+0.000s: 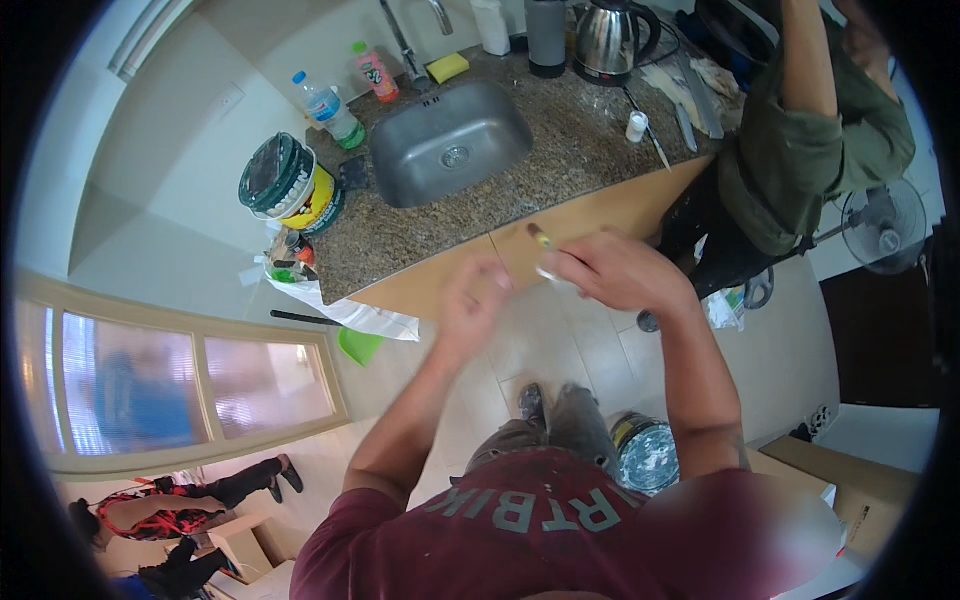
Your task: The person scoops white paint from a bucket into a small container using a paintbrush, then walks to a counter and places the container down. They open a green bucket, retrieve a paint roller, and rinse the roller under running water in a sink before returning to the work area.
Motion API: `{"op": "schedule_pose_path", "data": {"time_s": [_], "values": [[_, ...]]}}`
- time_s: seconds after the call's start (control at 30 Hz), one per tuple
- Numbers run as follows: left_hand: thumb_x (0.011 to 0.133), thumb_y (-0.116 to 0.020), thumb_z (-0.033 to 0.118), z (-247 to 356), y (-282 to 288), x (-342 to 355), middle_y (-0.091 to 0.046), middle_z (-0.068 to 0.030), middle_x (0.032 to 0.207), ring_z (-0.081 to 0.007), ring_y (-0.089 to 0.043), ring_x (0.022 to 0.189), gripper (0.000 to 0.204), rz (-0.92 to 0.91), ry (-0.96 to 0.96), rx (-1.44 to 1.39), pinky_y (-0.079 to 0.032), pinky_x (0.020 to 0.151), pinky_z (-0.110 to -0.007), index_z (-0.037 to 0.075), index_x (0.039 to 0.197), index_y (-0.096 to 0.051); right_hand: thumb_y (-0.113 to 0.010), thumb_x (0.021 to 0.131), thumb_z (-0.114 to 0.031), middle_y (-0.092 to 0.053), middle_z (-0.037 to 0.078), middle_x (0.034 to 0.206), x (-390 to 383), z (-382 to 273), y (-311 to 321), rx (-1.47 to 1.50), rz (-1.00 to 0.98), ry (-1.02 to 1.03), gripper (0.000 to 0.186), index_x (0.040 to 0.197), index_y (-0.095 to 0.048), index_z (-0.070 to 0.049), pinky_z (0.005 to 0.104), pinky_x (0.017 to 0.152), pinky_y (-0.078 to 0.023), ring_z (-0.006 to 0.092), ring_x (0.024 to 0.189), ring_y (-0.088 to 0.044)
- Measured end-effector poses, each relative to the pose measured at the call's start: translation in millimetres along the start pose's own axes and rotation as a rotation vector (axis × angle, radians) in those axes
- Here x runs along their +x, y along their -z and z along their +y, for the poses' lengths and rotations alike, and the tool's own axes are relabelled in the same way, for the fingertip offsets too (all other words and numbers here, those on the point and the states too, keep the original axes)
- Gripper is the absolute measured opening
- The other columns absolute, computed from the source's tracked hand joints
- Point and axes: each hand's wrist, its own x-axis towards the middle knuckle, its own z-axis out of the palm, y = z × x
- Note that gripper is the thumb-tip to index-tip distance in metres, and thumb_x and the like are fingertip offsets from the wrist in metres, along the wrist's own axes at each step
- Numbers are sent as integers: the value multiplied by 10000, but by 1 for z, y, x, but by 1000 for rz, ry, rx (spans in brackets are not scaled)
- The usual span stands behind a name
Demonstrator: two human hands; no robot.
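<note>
My right hand [625, 270] is closed round a slim tool [541, 237]. A brown and yellow end sticks up from the fingers and a whitish part shows below; its kind is not plain. Facing it, my left hand [475, 300] is smeared by motion, so its fingers cannot be made out. A small gap lies between the two hands. Both are held up in front of the wooden cabinet front [600, 212], under the edge of the speckled stone counter [400, 235].
The counter holds a steel sink [455, 145], a paint bucket [290, 185], bottles [328, 110], a kettle [607, 42] and several flat tools [690, 110]. At the right stands another person [780, 160] by a fan [885, 235]. An open bucket [648, 458] is on the floor by my legs.
</note>
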Motion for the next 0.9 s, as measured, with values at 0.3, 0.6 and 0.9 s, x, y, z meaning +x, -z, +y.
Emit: {"op": "schedule_pose_path", "data": {"time_s": [0.3,0.6,0.9], "values": [[1015,-653,336,-55,73,155,-502,34,715,-62,-393,506,242,265,456,-527,-300,435,-235,106,1004,-578,-529,954,-307,-715,241,996,306,29,-22,-69,14,223,352,996,-717,-13,501,876,-520,400,984,-686],[999,-647,355,-200,114,248,-639,-123,909,-173,-559,617,353,524,918,-796,-431,509,-259,62,1189,-596,-655,941,-414,-562,254,1402,544,117,-62,400,643,57,758,1514,-380,-2,425,1021,-476,351,1173,-636],[1048,-514,377,-297,71,322,-650,-151,994,-252,-657,792,407,354,1086,-735,-584,627,-314,12,1225,-547,-566,1037,-280,-699,57,1007,572,140,-66,607,515,66,297,1185,-683,-50,321,697,-568,153,777,-657]]}}
